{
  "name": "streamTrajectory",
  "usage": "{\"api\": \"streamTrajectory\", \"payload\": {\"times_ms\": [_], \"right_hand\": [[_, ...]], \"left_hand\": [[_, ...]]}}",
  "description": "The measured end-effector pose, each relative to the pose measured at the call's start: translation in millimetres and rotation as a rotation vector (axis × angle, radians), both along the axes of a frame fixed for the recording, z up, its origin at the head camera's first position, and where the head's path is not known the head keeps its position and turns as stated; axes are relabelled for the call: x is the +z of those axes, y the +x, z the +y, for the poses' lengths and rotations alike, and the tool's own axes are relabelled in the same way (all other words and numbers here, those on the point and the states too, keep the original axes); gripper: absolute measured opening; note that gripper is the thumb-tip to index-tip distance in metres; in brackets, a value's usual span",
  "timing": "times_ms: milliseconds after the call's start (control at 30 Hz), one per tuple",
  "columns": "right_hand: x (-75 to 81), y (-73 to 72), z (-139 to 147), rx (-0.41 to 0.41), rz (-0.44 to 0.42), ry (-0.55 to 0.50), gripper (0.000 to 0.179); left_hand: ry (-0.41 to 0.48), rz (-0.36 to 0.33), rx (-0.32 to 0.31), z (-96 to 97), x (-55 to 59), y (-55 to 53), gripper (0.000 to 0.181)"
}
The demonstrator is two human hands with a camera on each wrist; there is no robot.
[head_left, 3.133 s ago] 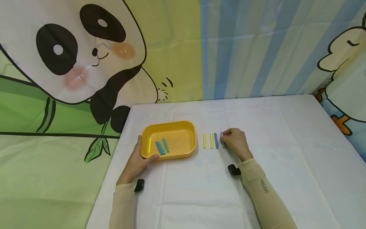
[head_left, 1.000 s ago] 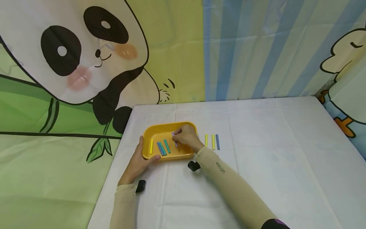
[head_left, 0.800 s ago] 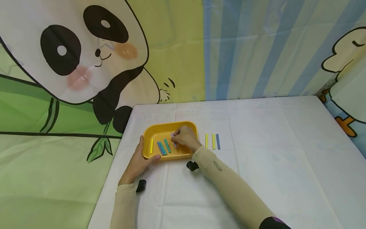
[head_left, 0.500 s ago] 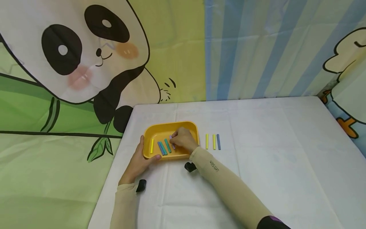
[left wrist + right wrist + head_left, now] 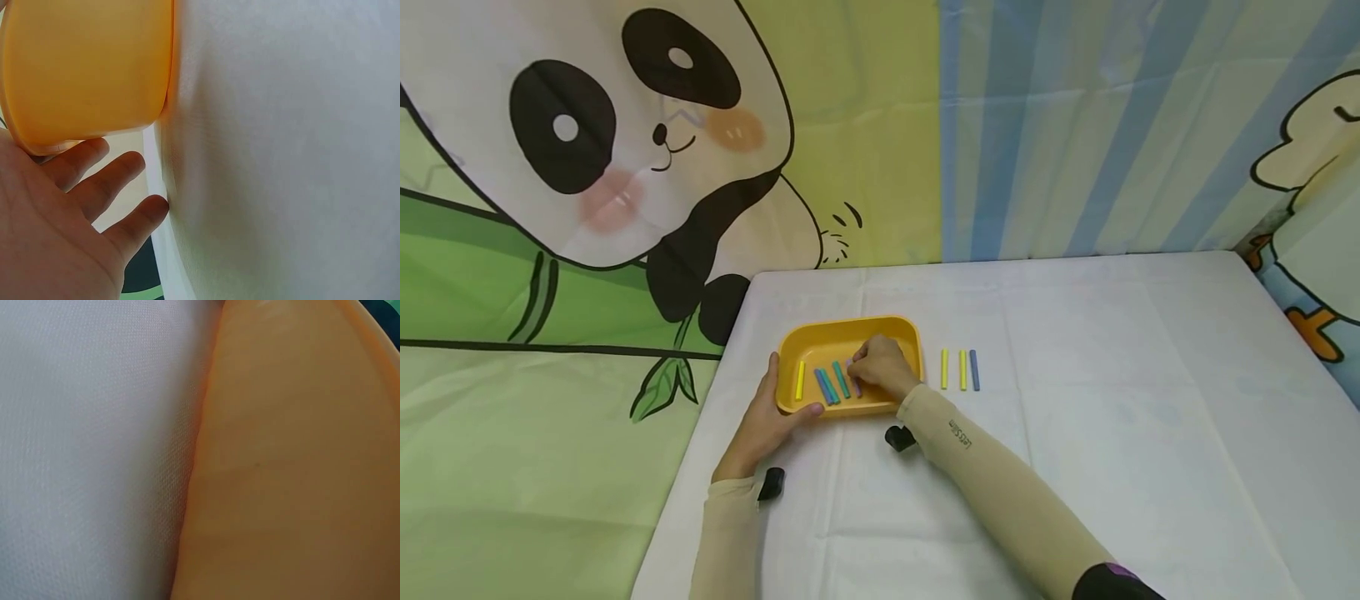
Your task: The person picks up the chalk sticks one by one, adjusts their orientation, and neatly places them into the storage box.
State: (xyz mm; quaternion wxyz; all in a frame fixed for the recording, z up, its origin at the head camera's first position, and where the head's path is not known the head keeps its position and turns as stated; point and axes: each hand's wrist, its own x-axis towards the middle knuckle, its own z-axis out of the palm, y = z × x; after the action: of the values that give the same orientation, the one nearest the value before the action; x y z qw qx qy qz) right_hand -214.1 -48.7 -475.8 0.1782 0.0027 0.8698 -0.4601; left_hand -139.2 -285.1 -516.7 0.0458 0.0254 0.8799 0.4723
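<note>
My left hand (image 5: 763, 425) holds the near left corner of a yellow plastic tray (image 5: 842, 323), its thumb at the front rim. In the left wrist view, spread fingers (image 5: 112, 184) lie by the tray's outer wall. My right hand (image 5: 883, 364) reaches inside and pinches a purple chalk stick (image 5: 858, 389), partly hidden by the fingers. To its left in the tray lie a green chalk (image 5: 841, 380), a teal chalk (image 5: 830, 387) and a blue chalk (image 5: 823, 387), with a yellow chalk (image 5: 800, 381) farther left. The right wrist view shows only the tray wall (image 5: 294, 456) and cloth.
Right of the tray, two yellow chalks (image 5: 944, 369) and a blue chalk (image 5: 974, 370) stand in a row on the white tablecloth (image 5: 1112, 400). A printed panda curtain (image 5: 850, 125) hangs behind the table.
My right hand has carried the purple chalk from the row's right end into the tray, then shifted slightly left towards the green chalk. My left hand keeps its place on the tray.
</note>
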Motion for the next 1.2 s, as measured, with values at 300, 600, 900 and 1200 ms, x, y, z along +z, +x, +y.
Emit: {"api": "streamTrajectory", "payload": {"times_ms": [300, 600, 900, 1200], "right_hand": [[-0.7, -0.1, 1, 0.001, 0.019, 0.016, 0.013], [0.5, -0.4, 1, -0.007, 0.017, 0.031, 0.014], [5.2, -0.7, 7, -0.001, 0.036, -0.015, 0.018], [17.3, 2.0, 21, -0.011, 0.031, -0.102, 0.025]], "left_hand": [[-0.001, -0.011, 0.006, 0.4, -0.1, -0.1, 0.122], [-0.004, -0.043, 0.006, 3.0, 5.9, 1.1, 0.121], [-0.018, -0.055, -0.011, 17.2, 41.5, 13.7, 0.119], [0.005, -0.041, -0.021, 17.5, 42.2, 14.8, 0.120]]}}
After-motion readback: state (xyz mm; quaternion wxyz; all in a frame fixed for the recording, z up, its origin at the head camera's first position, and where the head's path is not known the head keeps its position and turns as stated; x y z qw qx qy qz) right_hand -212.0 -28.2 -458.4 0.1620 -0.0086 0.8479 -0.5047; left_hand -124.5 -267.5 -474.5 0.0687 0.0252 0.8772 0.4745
